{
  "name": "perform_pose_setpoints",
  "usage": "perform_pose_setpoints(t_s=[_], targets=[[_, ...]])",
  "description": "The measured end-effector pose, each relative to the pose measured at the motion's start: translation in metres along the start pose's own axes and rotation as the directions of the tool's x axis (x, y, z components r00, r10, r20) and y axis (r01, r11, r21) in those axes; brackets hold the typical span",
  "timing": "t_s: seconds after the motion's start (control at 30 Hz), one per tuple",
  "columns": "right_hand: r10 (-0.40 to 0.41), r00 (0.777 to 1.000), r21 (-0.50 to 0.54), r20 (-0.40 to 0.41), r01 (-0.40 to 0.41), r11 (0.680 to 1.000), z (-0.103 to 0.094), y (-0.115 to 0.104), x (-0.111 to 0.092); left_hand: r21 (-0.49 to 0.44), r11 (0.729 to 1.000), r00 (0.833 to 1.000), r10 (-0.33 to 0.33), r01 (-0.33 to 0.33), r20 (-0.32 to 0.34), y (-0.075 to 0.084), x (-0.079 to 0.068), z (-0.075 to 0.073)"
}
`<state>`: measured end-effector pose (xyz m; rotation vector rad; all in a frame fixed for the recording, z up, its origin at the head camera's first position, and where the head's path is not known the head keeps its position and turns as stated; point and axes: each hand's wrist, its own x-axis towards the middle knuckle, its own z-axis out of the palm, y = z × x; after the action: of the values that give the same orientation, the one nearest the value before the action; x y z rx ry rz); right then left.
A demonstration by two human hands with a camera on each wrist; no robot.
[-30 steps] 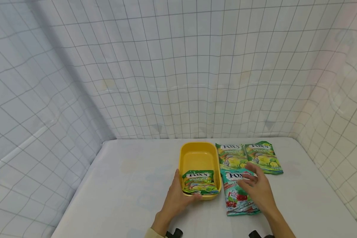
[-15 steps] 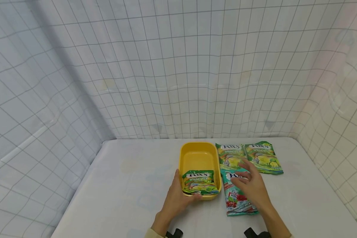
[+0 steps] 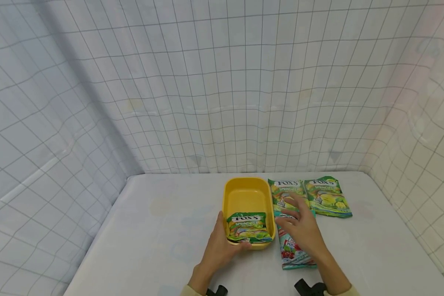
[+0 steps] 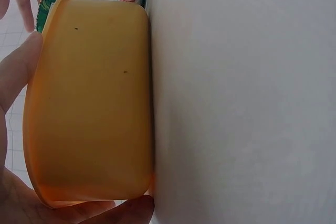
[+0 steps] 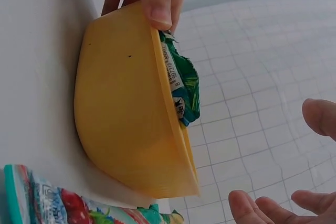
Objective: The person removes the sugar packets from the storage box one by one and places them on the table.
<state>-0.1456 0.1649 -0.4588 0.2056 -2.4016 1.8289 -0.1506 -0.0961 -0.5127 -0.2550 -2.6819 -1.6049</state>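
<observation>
A yellow plastic tub [image 3: 244, 200] stands on the white table, with a green candy bag [image 3: 248, 227] lying across its near end. My left hand [image 3: 219, 246] holds the tub at its near left corner, thumb at the near rim and fingers along the side. My right hand [image 3: 303, 231] is in the air beside the tub's right rim, fingers apart and nothing between them. Below it lies a teal candy bag [image 3: 294, 253], partly hidden by that hand. In the right wrist view, the green bag [image 5: 186, 85] sticks up past the tub's rim.
Two more green candy bags lie behind the teal one: a nearer green bag [image 3: 286, 191] beside the tub and a right-hand green bag [image 3: 327, 197] next to it. White grid-patterned cloth [image 3: 244, 102] walls the table at the back and both sides.
My right hand has moved left over the teal bag toward the tub, its fingers still loose. My left hand, the tub and the bags have stayed in place.
</observation>
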Motion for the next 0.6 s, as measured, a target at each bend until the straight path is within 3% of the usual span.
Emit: perform_pose_setpoints(t_s=[0.23,0.6], targets=[[0.006,1.000,0.012,0.027,-0.006,1.000,0.008,-0.008,0.003,-0.018,1.000,1.000,0.003,-0.003,0.009,0.001,0.000,-0.001],[0.064,0.993,-0.091,0.096,-0.056,0.994,0.017,-0.016,0.008,-0.007,1.000,1.000,-0.001,0.001,0.010,0.001,0.000,-0.001]])
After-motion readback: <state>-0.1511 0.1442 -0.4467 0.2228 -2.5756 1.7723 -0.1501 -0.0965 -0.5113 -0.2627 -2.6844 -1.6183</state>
